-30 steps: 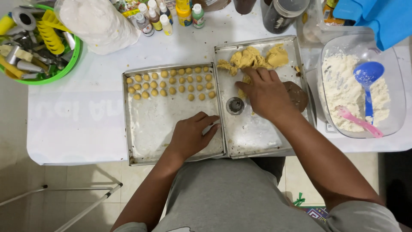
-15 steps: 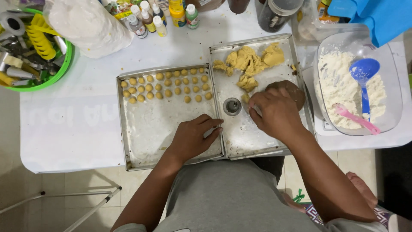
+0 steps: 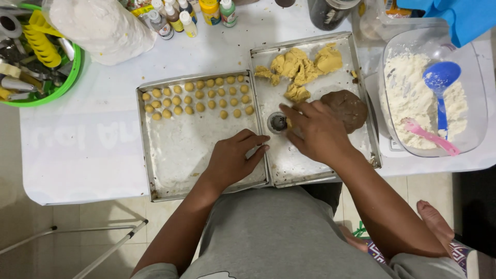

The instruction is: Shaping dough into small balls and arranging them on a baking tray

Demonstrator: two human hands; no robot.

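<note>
Two metal baking trays lie side by side on a white table. The left tray (image 3: 181,155) carries rows of several small yellow dough balls (image 3: 199,98) along its far side. My left hand (image 3: 232,157) rests flat on this tray's near right corner, fingers together, holding nothing I can see. The right tray (image 3: 310,165) holds a heap of yellow dough (image 3: 299,67), a brown dough lump (image 3: 347,109) and a small round metal cap (image 3: 277,122). My right hand (image 3: 318,132) hovers just right of the cap, fingertips pinching a bit of yellow dough.
A clear tub of white flour (image 3: 413,103) with a blue scoop (image 3: 439,82) and pink spatula (image 3: 431,137) stands at the right. Small colouring bottles (image 3: 196,15) and a white bag (image 3: 101,28) line the far edge. A green basket of utensils (image 3: 36,51) sits far left.
My right hand drew back from the yellow dough heap toward me and now sits beside the metal cap. My left hand stayed on the left tray's corner.
</note>
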